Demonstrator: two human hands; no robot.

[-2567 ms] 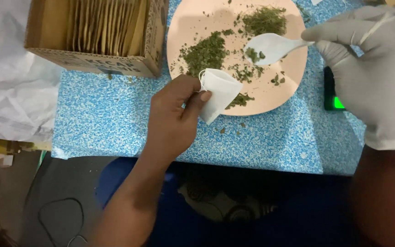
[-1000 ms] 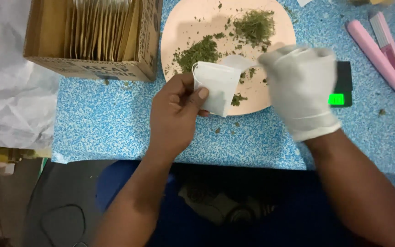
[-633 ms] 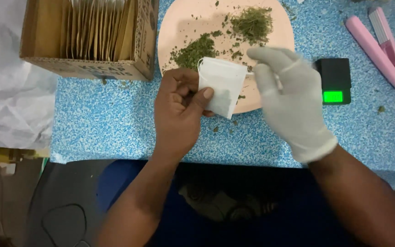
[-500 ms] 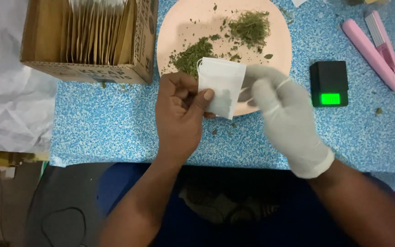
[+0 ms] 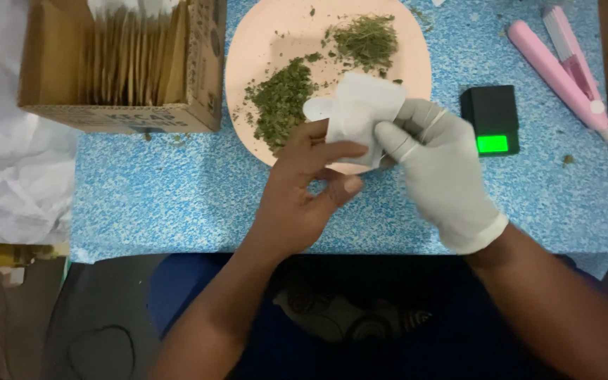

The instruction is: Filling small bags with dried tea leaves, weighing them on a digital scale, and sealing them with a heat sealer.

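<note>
— What's at the far left?

— Crumpled white paper (image 5: 8,169) lies off the edge of the blue speckled surface (image 5: 163,197). On the surface's left part stands an open cardboard box (image 5: 117,116) packed with upright brown sleeves (image 5: 131,60), white tops showing at the back.

— And next to the box?

— A round pink plate (image 5: 255,42), just beside the box. On it lie two heaps of dried green herb (image 5: 283,98), one near the middle and one toward the far rim, with loose flakes scattered between them.

— Where is the left hand?

— The bare left hand (image 5: 297,197) is over the near edge of the plate, palm partly up. Its thumb and forefinger reach up to the lower left corner of a small white paper bag (image 5: 360,112); the other fingers are loosely curled, apart from it.

— So where is the bag?

— Above the near right part of the plate, raised between the two hands, with a rounded white tab sticking out on its left side.

— And the right hand?

— The right hand (image 5: 445,169) wears a white glove. Its thumb and fingers pinch the bag's lower right edge.

— Anything further right?

— A small black scale (image 5: 490,116) with a lit green display sits on the surface just beside the gloved hand. Past it, near the far right corner, lies a pink clamp tool (image 5: 564,67), set at a slant.
</note>
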